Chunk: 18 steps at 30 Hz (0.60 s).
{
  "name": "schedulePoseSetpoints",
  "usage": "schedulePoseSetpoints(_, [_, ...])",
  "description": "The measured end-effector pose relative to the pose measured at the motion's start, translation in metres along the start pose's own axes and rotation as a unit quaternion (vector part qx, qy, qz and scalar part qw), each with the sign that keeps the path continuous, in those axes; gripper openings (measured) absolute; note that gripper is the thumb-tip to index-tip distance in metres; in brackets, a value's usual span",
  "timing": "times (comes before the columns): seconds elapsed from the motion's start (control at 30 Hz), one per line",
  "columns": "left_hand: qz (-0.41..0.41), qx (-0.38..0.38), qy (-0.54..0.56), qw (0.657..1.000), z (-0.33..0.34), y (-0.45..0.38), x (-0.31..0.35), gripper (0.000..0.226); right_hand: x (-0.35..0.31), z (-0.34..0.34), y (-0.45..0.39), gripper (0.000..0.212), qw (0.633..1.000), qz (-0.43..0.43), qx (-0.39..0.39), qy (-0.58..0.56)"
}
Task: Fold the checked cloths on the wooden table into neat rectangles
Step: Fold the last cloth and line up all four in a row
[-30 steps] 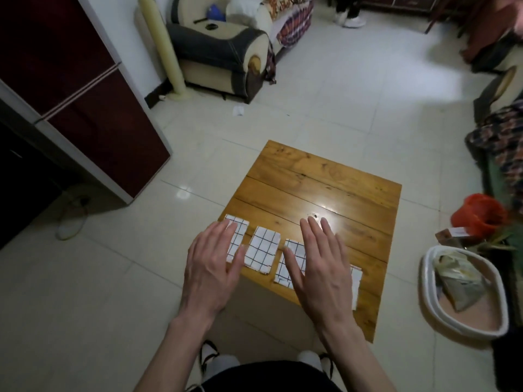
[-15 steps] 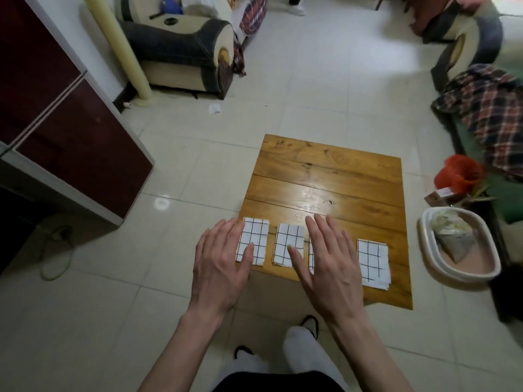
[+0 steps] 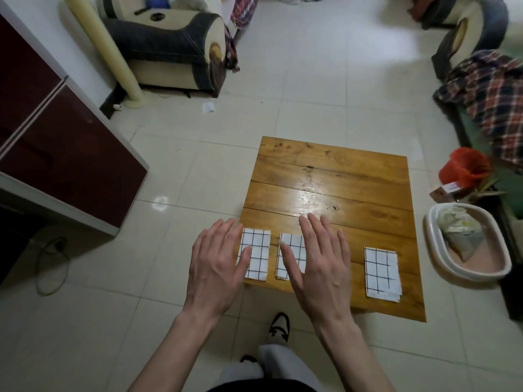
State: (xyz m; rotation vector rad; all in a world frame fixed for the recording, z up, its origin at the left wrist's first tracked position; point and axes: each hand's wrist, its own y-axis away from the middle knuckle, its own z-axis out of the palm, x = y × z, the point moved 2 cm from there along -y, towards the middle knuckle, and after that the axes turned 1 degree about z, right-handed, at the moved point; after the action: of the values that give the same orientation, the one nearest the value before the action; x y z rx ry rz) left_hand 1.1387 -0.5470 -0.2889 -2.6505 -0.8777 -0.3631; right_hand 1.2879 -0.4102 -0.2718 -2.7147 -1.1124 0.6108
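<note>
Folded white cloths with a black grid lie in a row along the near edge of the low wooden table (image 3: pixel 334 176). The left cloth (image 3: pixel 257 256) is partly under the thumb side of my left hand (image 3: pixel 216 267), whose fingers are straight and spread. My right hand (image 3: pixel 319 267), also flat with straight fingers, covers part of the middle cloth (image 3: pixel 293 250) and hides whatever lies beneath its palm. The right cloth (image 3: pixel 382 273) lies by itself, clear of both hands.
A dark red cabinet (image 3: pixel 56 148) stands at the left. A white basin (image 3: pixel 467 244) and a red bucket (image 3: pixel 464 165) sit on the floor right of the table. Sofas (image 3: pixel 169 46) line the back and right. My shoe (image 3: pixel 278 326) shows below the table edge.
The view has swung so the table sits squarer and the right cloth is fully in sight. Both hands stay flat over the cloths, barely shifted.
</note>
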Motion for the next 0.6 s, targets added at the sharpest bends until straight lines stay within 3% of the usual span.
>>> schedulePoseSetpoints(0.6, [0.013,-0.081,0.046,0.996,0.097,-0.050,-0.076,0.049,-0.005,0.124,-0.030,0.066,0.996,0.015,-0.079,0.036])
